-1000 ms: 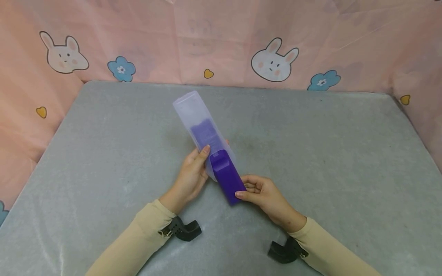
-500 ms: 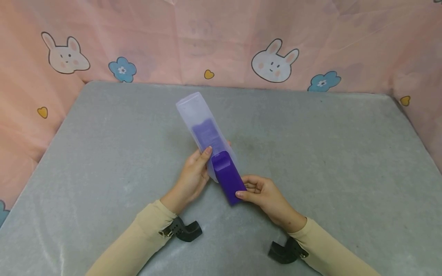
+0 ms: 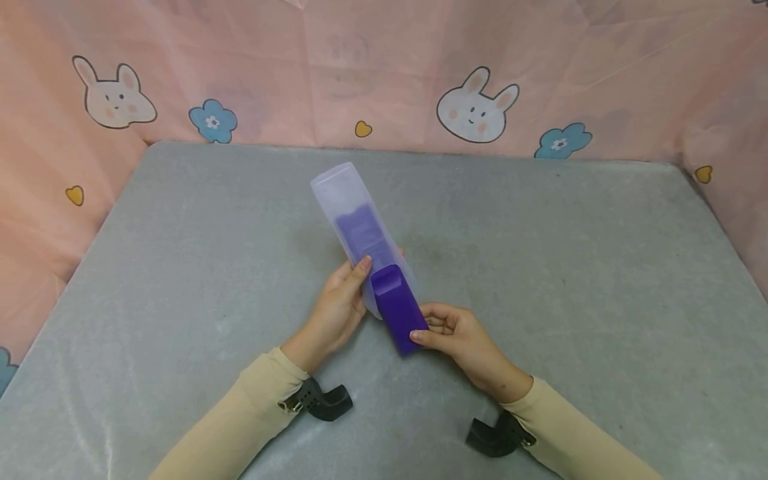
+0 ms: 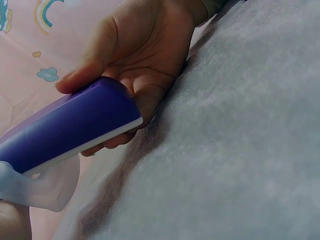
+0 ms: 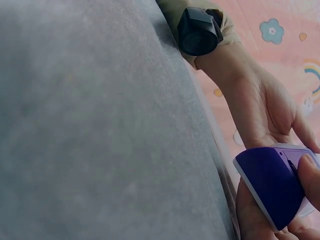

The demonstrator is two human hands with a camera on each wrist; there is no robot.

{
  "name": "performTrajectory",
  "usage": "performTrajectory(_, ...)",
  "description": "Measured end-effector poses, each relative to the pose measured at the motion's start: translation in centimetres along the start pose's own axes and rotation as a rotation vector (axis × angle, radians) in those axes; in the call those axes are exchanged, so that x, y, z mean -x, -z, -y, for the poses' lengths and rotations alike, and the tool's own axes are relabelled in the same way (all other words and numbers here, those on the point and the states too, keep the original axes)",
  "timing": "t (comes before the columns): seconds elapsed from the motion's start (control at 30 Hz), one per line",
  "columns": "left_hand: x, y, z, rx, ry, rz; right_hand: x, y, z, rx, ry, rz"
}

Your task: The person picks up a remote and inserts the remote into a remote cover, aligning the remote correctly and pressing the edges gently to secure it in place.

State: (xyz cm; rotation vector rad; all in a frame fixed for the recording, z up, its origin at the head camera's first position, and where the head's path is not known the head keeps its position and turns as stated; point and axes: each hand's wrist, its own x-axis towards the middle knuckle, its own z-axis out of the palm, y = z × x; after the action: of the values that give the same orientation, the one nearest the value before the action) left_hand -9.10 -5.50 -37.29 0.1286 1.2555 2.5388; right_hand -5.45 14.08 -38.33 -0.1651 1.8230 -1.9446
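Hands at frame centre: left hand [image 3: 336, 308] grips a translucent sleeve [image 3: 351, 213], right hand [image 3: 459, 337] pinches the half-inserted purple remote [image 3: 399, 313] above the grey counter [image 3: 570, 267]. Sliding step seemingly underway; next needs a straight, steady push or pull.

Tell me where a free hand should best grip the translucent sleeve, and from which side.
Probably the translucent sleeve at mid-length, pinched across its narrow width from the left edge. It is long, flat and angled up off the grey table, with its far end free; the left hand grips its near mouth, where the purple remote enters.
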Motion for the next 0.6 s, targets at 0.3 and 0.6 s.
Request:
performTrajectory(0.3, 0.16, -0.14, 0.01, -0.051, 0.011, 0.027, 0.04, -0.02, 0.03, -0.017, 0.004, 0.000)
performTrajectory(0.6, 0.32, -0.31, 0.01, -0.052, 0.016, 0.040, 0.06, -0.02, 0.05, -0.019, 0.011, 0.000)
